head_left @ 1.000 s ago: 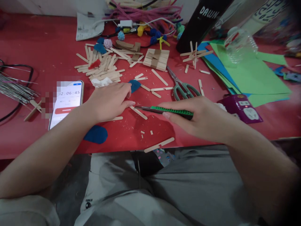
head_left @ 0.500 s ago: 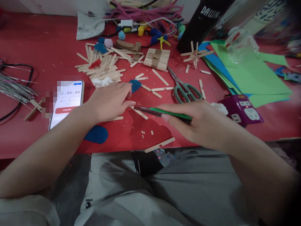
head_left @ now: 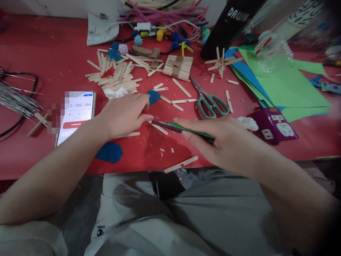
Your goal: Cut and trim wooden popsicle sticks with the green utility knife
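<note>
My right hand [head_left: 213, 137] is wrapped round a green utility knife [head_left: 189, 131], its blade pointing left. The blade tip lies on a craft stick [head_left: 159, 128], close to my left thumb. With fingers curled and pressed to the table, my left hand [head_left: 128, 110] pins that stick; its far end is hidden under the hand. Another craft stick [head_left: 129, 135] sticks out from below my left wrist. Near the table's front edge lies a notched craft stick [head_left: 181, 164], with small wood chips [head_left: 172, 150] behind it.
Green-handled scissors [head_left: 210, 103] lie beyond my right hand. A phone [head_left: 77, 113] with a timer is by my left forearm. Loose craft sticks [head_left: 119, 76] are heaped behind my left hand. A purple power socket [head_left: 274, 124], paper sheets [head_left: 295, 85] and a black bottle [head_left: 229, 28] stand right.
My right hand and the knife have shifted very slightly to the left, the blade tip staying at the stick. My left hand has kept its place.
</note>
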Motion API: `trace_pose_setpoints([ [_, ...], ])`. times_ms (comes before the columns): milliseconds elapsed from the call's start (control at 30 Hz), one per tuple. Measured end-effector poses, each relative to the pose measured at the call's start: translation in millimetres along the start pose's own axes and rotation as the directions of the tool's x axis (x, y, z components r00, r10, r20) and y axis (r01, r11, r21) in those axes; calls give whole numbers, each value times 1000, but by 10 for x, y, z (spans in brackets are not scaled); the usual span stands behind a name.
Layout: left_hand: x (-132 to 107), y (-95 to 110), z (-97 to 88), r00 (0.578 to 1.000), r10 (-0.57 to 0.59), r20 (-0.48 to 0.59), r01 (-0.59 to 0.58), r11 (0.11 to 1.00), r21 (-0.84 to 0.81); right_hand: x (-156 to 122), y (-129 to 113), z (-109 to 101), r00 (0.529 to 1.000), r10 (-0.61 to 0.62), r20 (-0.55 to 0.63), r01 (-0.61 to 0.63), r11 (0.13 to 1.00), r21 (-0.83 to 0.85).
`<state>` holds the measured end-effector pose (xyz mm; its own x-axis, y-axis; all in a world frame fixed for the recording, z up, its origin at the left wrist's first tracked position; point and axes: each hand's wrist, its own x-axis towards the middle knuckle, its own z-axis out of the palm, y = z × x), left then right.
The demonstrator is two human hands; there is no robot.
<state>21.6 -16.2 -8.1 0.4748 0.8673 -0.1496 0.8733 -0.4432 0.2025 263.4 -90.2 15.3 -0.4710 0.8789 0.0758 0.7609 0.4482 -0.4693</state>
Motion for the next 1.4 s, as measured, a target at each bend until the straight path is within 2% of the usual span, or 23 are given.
trace_pose_setpoints([
  [800, 0, -11, 18, 999, 35, -17, -35, 999, 6, 5, -25, -36, 999, -25, 20, 26, 999, -25],
  [1400, 3, 1, 21, 1000, 15, -11, -15, 1000, 17, -3, 5, -23, 999, -28, 16, 29, 998, -51],
])
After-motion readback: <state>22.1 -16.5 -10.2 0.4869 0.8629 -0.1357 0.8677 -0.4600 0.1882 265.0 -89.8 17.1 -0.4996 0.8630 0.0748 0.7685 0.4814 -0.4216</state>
